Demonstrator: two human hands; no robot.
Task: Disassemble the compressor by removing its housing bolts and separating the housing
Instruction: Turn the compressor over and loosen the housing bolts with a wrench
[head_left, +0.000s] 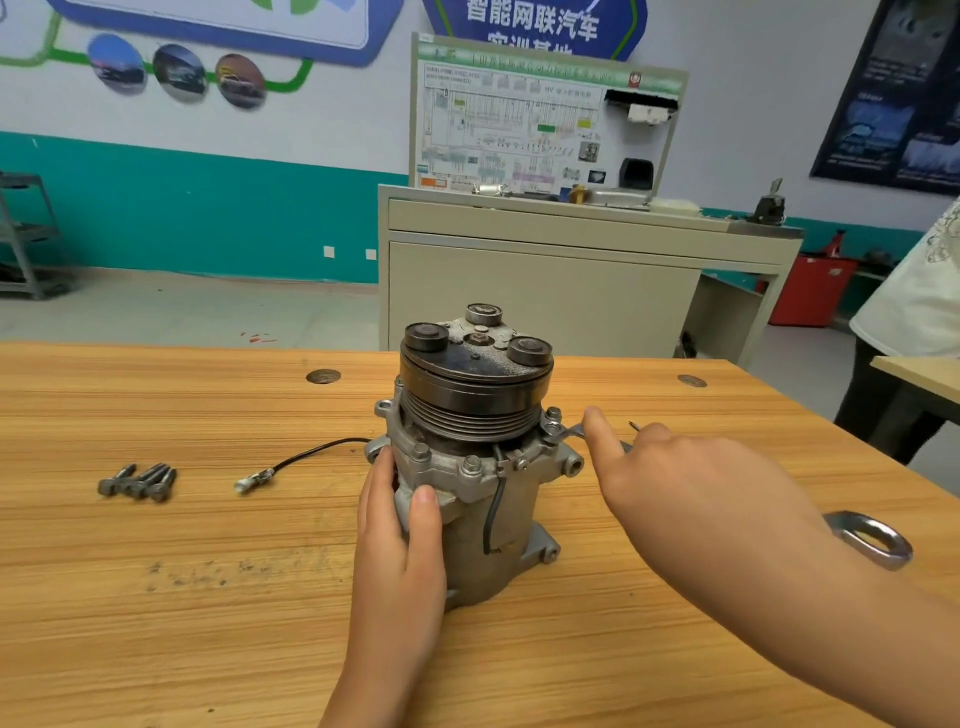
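Compressor (470, 467) stands upright mid-table (208, 623), pulley up. L hand (400, 545) grips its side, thumb across front. R hand (691, 483) curled round wrench (872, 540), open end at flange bolt (552, 414). Loose bolts (137, 482) lie well left.

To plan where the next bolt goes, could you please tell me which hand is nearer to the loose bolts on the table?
Left. The left hand grips the compressor, right of the loose bolts; the right hand holds the wrench beyond the compressor, farther away.
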